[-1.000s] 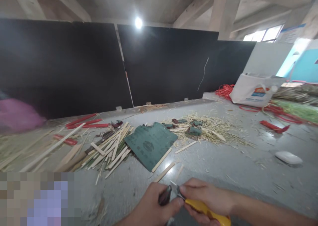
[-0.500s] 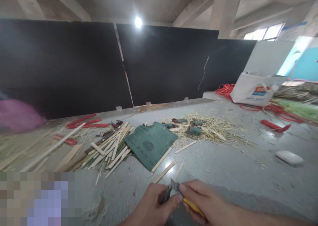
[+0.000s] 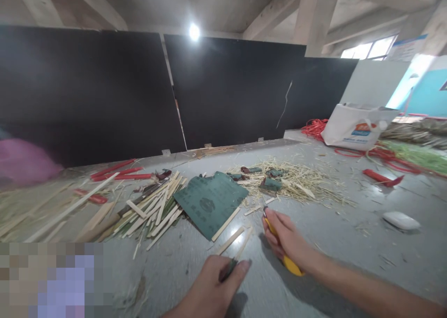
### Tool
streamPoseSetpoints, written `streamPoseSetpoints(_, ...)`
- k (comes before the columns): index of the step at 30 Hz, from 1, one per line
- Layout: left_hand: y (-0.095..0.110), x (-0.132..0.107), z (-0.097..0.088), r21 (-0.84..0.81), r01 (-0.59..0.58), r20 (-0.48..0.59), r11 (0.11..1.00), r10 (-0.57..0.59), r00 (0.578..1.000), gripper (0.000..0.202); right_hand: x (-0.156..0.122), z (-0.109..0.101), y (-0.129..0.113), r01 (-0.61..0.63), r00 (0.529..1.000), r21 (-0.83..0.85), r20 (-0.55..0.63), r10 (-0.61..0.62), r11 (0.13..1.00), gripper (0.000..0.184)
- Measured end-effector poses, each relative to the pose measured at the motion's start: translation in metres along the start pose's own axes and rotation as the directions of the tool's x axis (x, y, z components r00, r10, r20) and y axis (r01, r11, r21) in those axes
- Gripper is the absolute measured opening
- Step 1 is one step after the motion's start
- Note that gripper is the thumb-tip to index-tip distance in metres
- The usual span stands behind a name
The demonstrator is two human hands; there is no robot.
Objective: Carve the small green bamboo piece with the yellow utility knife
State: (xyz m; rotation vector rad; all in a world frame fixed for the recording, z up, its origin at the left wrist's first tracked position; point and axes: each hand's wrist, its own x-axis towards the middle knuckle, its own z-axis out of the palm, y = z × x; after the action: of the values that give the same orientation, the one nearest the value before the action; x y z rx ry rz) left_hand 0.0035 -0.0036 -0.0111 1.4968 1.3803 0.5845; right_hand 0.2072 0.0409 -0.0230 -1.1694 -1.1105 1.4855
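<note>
My left hand [image 3: 218,278] is closed low in the middle, thumb and fingers pinching a small dark green piece of sandpaper [image 3: 229,269]. A thin pale strip [image 3: 245,241] shows just beyond its fingertips; whether it is held or lies on the table I cannot tell. My right hand [image 3: 284,236], further forward and to the right, grips a yellow utility knife [image 3: 291,266] with its blade end pointing away from me. A large torn sheet of green sandpaper [image 3: 213,204] lies ahead of both hands, with loose bamboo strips [image 3: 230,240] beside its near edge.
Left of the sheet lies a heap of bamboo strips [image 3: 159,211]. Behind it are red tubes [image 3: 122,176]. Thin shavings [image 3: 303,183] and sandpaper scraps [image 3: 271,184] spread behind my right hand. Further right are a white rounded object [image 3: 401,220], a red piece [image 3: 382,177] and a white bag [image 3: 356,127].
My right hand has moved forward and right with the knife, away from my left hand, toward the shavings. My left hand stays nearly in place, still pinching the dark green piece.
</note>
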Motion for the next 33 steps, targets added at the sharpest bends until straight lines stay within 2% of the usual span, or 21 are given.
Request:
streamPoseSetpoints(2,-0.006,0.001,-0.001,-0.026,0.059,0.008,0.998,-0.059,0.998,0.062,0.005,-0.005,-0.005,-0.021,0.999,0.041,0.026,0.020,0.999,0.057)
streamPoseSetpoints(4,-0.012,0.003,-0.001,-0.086,0.102,0.062,0.991,-0.097,0.993,0.062,0.002,-0.004,-0.007,-0.011,0.996,0.035,0.089,0.007,0.999,0.052)
streamPoseSetpoints(7,-0.016,0.005,-0.004,-0.128,0.092,0.164,0.987,-0.070,0.984,0.059,-0.009,0.002,-0.005,0.027,0.980,-0.040,0.198,-0.018,0.999,0.047)
streamPoseSetpoints(9,-0.013,0.006,-0.006,-0.076,0.070,0.186,0.995,-0.055,0.981,0.051,-0.014,0.004,-0.004,0.037,0.971,-0.083,0.238,-0.016,0.996,0.047)
streamPoseSetpoints(13,-0.004,0.004,-0.009,0.075,0.045,0.165,0.996,-0.057,0.985,0.042,-0.014,0.004,-0.004,0.027,0.960,-0.131,0.281,0.011,0.991,0.049)
streamPoseSetpoints(16,-0.003,0.004,-0.010,0.092,0.029,0.162,0.995,-0.044,0.986,0.042,-0.014,0.004,-0.002,0.034,0.952,-0.142,0.307,0.012,0.989,0.049)
streamPoseSetpoints(21,-0.012,0.006,-0.009,-0.055,0.053,0.228,0.997,-0.039,0.973,0.042,-0.017,0.009,-0.001,0.026,0.958,-0.143,0.285,0.016,0.989,0.050)
streamPoseSetpoints(25,-0.024,0.008,-0.007,-0.201,0.101,0.257,0.974,-0.047,0.965,0.044,-0.019,0.011,-0.005,0.039,0.994,-0.024,0.104,-0.036,0.999,0.055)
streamPoseSetpoints(27,-0.027,0.008,-0.005,-0.231,0.111,0.223,0.967,-0.058,0.973,0.044,-0.021,0.009,-0.007,-0.005,0.990,-0.003,0.141,0.005,1.000,0.056)
streamPoseSetpoints(29,-0.025,0.008,-0.005,-0.203,0.098,0.161,0.974,-0.066,0.985,0.042,-0.023,0.007,-0.009,-0.107,0.951,-0.061,0.286,0.120,0.992,0.058)
streamPoseSetpoints(31,-0.017,0.007,-0.006,-0.123,0.048,0.119,0.991,-0.033,0.992,0.040,-0.027,0.007,-0.008,-0.225,0.873,-0.141,0.410,0.264,0.964,0.060)
streamPoseSetpoints(33,-0.007,0.005,-0.007,-0.024,-0.024,0.192,0.999,0.028,0.981,0.039,-0.031,0.008,-0.008,-0.302,0.799,-0.197,0.482,0.360,0.933,0.061)
